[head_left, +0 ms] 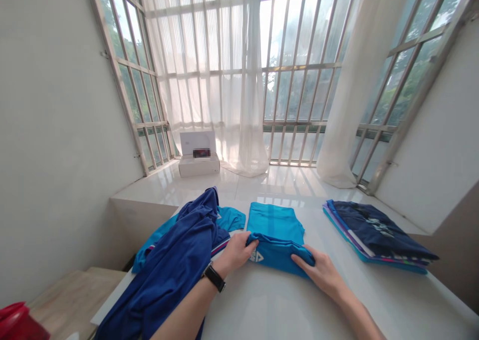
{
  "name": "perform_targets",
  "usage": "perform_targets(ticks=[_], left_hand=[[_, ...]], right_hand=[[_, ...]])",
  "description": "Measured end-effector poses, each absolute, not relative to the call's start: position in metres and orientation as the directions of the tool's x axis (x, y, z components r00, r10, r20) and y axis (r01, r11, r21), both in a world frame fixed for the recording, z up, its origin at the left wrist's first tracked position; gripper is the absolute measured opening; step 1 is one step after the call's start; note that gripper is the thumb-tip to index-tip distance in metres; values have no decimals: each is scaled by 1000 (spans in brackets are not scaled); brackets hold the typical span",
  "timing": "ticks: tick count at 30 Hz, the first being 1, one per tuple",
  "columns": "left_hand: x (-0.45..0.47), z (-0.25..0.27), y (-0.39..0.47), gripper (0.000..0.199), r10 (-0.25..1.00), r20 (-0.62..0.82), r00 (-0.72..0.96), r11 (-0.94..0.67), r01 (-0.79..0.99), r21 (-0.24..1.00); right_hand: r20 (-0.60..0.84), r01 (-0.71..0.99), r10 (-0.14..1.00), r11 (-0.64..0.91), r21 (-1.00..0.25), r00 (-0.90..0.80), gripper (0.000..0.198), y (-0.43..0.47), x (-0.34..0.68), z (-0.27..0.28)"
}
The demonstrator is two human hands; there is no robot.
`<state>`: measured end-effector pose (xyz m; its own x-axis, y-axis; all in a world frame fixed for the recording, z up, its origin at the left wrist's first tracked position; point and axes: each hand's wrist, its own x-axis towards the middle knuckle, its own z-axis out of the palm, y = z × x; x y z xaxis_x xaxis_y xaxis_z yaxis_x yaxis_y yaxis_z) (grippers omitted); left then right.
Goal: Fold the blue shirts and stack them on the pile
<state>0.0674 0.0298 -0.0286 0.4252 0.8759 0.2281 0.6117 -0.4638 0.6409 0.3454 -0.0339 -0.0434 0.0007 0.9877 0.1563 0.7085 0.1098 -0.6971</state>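
A bright blue shirt (275,219) lies partly folded on the white tabletop (258,305), its near part doubled up and showing a white triangular logo. My left hand (239,250), with a dark band on the wrist, grips the left end of the folded edge. At the right end, my right hand (318,267) pinches the same edge, thumb in front and fingers behind. Left of my hands spreads a loose heap: a dark blue garment (175,260) over a lighter blue one (232,218).
A stack of folded clothes (377,230), navy on top, sits at the right. White boxes (199,164) stand on the sill by the barred window and sheer curtains (250,105). A red object (22,322) shows at lower left, below table height.
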Motion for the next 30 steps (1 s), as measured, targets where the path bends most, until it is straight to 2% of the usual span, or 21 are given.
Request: perform_targets(ticks=[5,12,17,22,26,30], left_hand=[[68,-29,26,30,909,176,378,-405,701,587],[69,-23,21,33,938,170,302,-345,779,523],[68,-25,22,35,946,168,277,-324,825,464],[64,-32,29,43,919,215,330,-393,756,524],[61,-36,33,36,892,231,388,-449,701,554],[62,-35,33,33,908,186,376,-415,739,530]], right_hand=[[158,701,987,93,-707,29,41,-32,344,-42],[154,681,984,50,-731,92,41,-30,340,-43],[182,707,977,51,-705,112,40,-31,339,-45],[207,726,966,31,-687,155,42,-32,346,-48],[166,712,980,40,-701,109,41,-32,351,-48],[196,703,975,66,-708,105,39,-33,348,-46]])
